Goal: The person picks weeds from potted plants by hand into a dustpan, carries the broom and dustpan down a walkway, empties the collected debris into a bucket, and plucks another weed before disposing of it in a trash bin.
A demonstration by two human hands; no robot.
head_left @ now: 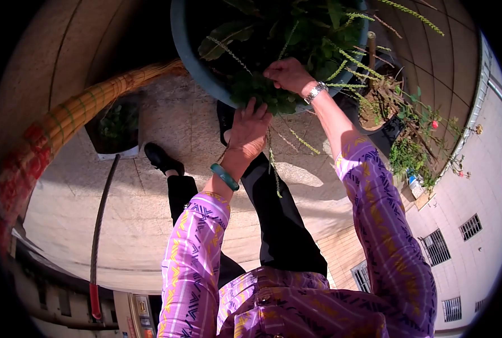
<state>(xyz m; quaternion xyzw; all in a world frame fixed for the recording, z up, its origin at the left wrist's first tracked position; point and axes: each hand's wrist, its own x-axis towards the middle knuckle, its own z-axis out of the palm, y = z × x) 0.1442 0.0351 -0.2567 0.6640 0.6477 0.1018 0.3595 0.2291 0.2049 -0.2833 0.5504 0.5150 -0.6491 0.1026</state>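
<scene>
A large blue-green round pot (201, 72) holds leafy green plants (285, 34) with long thin flower spikes (341, 70). My left hand (250, 128) lies at the pot's near rim, its fingers stretched out and slightly apart over the leaves. Just above and to its right is my right hand (289, 75), closed in a pinch over the foliage. Whatever its fingertips grip is hidden from me. A green bangle (224, 177) circles my left wrist, and a metal watch (316, 92) is on the right one.
A straw broom (87, 112) with a red end leans at the left beside a small planter (116, 127). On the right stands another pot with soil (375, 115) and a flowering rose plant (417, 143). A dark pole (105, 203) crosses the tiled floor (172, 107).
</scene>
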